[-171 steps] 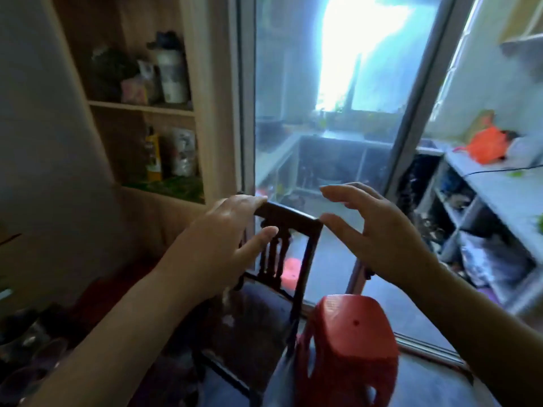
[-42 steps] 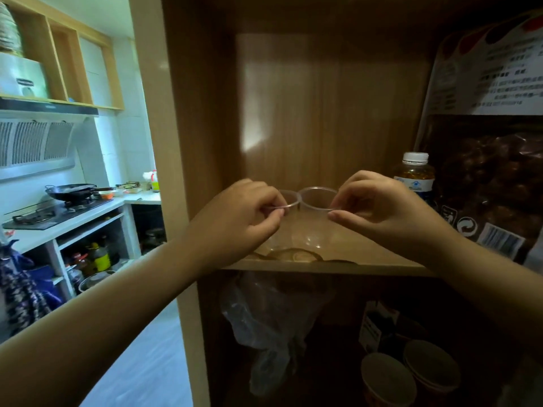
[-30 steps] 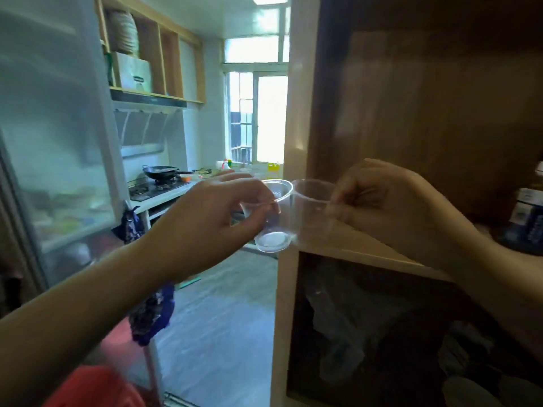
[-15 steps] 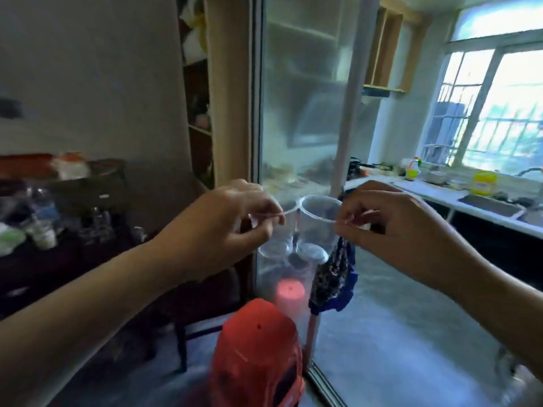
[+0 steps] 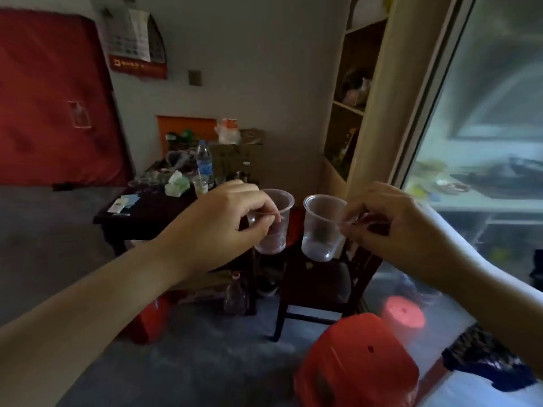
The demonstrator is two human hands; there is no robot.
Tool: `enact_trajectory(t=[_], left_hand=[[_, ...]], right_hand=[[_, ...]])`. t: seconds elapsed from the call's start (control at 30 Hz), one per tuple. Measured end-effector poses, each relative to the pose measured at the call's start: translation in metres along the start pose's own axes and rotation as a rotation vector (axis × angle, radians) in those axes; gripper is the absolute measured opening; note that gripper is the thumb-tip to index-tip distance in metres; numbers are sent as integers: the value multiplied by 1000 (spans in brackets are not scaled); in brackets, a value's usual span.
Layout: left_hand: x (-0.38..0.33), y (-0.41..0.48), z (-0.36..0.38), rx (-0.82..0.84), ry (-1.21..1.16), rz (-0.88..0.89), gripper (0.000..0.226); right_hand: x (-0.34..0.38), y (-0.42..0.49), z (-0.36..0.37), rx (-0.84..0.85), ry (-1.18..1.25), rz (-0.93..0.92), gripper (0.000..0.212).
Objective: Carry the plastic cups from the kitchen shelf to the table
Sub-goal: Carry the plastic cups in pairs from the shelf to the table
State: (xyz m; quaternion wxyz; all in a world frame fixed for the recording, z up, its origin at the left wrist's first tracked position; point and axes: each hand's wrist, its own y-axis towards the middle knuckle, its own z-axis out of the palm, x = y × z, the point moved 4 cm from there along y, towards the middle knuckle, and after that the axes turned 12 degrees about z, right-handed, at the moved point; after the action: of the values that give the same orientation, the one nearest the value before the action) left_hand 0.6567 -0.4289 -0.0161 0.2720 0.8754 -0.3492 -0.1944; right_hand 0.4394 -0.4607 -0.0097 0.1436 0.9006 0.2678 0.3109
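Since half a second ago the view has swung off the glass door toward the room, and both cups now hang in the air, near but apart, with the cluttered dark worktop (image 5: 141,210) ahead behind them. Left-hand fingers (image 5: 266,220) pinch the rim of the left cup (image 5: 274,230), right-hand fingers (image 5: 351,223) pinch the right cup (image 5: 321,227); both cups are clear thin plastic, upright and look empty. Risk as I see it: rim-only pinches could slip or buckle the soft walls, and the red stool (image 5: 357,365) and dark chair (image 5: 317,289) stand in the path, so a bump could drop a cup.
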Motion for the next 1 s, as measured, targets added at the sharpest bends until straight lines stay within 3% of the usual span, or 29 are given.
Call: enact_trajectory(t=[0.23, 0.4, 0.57, 1.0], left_hand=[[108, 7, 28, 80, 81, -114, 8], [193, 40, 45, 115, 34, -205, 8], [273, 58, 67, 111, 3, -280, 8], [451, 60, 107, 133, -79, -402, 9]], right_hand=[[-57, 100, 84, 107, 79, -78, 19], [-103, 184, 117, 135, 123, -35, 9], [-136, 260, 156, 184, 109, -34, 15], [-169, 403, 285, 329, 184, -1, 16]])
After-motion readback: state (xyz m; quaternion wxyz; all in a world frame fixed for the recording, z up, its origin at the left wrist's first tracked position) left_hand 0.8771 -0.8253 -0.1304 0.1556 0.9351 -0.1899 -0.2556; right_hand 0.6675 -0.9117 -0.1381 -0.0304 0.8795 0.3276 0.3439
